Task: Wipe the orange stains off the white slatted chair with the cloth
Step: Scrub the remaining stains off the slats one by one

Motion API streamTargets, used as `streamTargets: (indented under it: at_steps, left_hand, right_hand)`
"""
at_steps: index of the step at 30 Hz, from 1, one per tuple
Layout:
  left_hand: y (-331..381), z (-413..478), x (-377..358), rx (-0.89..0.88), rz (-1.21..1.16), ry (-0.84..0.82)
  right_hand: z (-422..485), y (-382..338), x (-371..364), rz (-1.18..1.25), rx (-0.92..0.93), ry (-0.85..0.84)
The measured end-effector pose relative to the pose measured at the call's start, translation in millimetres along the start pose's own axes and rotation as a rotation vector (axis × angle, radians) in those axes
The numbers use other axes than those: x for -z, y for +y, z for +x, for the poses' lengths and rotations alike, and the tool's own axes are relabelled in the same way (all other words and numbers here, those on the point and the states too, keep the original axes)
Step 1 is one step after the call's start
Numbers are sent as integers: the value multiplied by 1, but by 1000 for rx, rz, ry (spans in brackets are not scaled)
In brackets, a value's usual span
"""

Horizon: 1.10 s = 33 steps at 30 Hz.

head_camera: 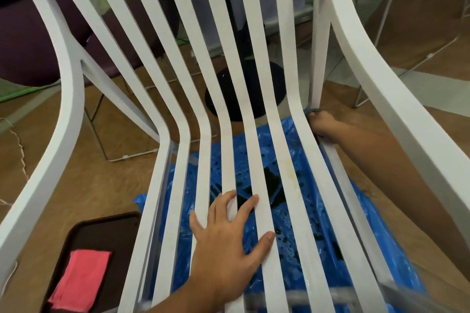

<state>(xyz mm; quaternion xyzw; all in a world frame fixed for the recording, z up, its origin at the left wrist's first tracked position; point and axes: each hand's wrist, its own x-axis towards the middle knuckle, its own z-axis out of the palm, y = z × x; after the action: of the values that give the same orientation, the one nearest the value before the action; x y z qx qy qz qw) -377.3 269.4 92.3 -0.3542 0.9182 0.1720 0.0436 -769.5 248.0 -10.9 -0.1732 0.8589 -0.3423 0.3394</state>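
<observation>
A left hand rests flat, fingers spread, on the seat of a white slatted chair, while the right hand clutches a dark cloth against the rightmost slat's bend.

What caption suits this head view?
Left hand flat on white slatted chair, right hand at its rear; pink cloth on brown tray.

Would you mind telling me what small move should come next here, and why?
Probably draw the right hand, which seems to pinch a dark cloth at the seat's rear corner, forward onto the faint orange streak on the nearby slat; the left hand lies flat, bracing the chair.
</observation>
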Motion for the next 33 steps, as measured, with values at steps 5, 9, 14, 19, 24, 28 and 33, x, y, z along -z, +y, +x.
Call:
streamTargets:
  at_steps: [5,9,14,19,24,28,33]
  left_hand:
    - [0,0,1,-3,-8,2]
    - [-1,1,2,-3,-6,1]
    - [-2,2,0,-9,-28,12]
    - [-2,0,-1,-10,-2,19]
    - [-1,0,0,-17,-1,27]
    - [-1,0,-1,-19,15,26]
    - [-3,2,-3,-18,7,28]
  right_hand:
    - [-24,9,0,15,9,53]
    - [-57,33,-3,-25,-5,32]
    - [-120,83,-9,-36,8,2]
    - [-187,136,-22,-35,-12,13]
    - [-230,148,-26,-67,-60,15]
    - [-203,150,-24,-35,-54,-15]
    - [-158,94,-10,7,-17,-47]
